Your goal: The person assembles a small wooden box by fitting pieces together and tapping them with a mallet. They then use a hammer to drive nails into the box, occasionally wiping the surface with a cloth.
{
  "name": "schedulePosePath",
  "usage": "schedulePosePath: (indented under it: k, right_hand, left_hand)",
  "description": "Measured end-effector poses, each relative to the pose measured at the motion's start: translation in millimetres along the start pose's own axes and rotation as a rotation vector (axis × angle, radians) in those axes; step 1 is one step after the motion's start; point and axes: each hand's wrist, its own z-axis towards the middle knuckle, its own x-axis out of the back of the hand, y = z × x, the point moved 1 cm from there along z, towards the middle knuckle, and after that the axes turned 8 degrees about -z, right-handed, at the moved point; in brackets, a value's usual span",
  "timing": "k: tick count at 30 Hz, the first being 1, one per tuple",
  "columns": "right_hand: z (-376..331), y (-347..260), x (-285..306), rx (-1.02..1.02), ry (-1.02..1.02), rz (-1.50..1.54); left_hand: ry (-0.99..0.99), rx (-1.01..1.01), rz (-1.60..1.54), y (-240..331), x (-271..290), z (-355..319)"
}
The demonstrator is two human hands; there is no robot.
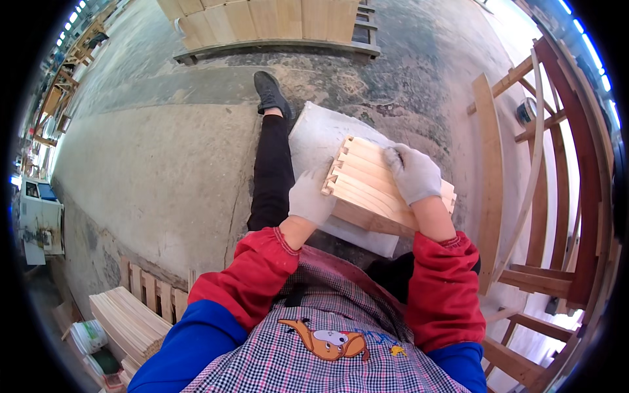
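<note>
A stack of pale wooden boards (370, 180) with dovetail notches cut along the short ends is tilted in front of me. My left hand (312, 196), in a white glove, grips its notched left end, some fingers hidden behind the wood. Over the far edge, toward the right end, my gloved right hand (414, 173) is curled on the boards. Beneath them lies a whitish flat panel (316, 131), partly covered by the boards and my left hand. How many boards are in the stack I cannot tell.
Far ahead, a large stack of boards (255, 23) sits on a wooden pallet (275, 46). A wooden rack (580, 196) stands close on my right, with a long plank (488, 170) beside it. At lower left are bundled wood strips (128, 321) and a slatted pallet (147, 291).
</note>
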Motion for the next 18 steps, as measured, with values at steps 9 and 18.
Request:
schedulePosePath:
  k: [9, 18]
  right_hand:
    - [-0.3, -0.9, -0.8, 0.032, 0.009, -0.042]
    - [-4.3, 16.5, 5.0, 0.208, 0.327, 0.402]
  left_hand:
    - [-0.172, 0.022, -0.277, -2.3, 3.1, -3.4]
    - [-0.247, 0.318, -0.913, 21.9, 20.6, 17.0]
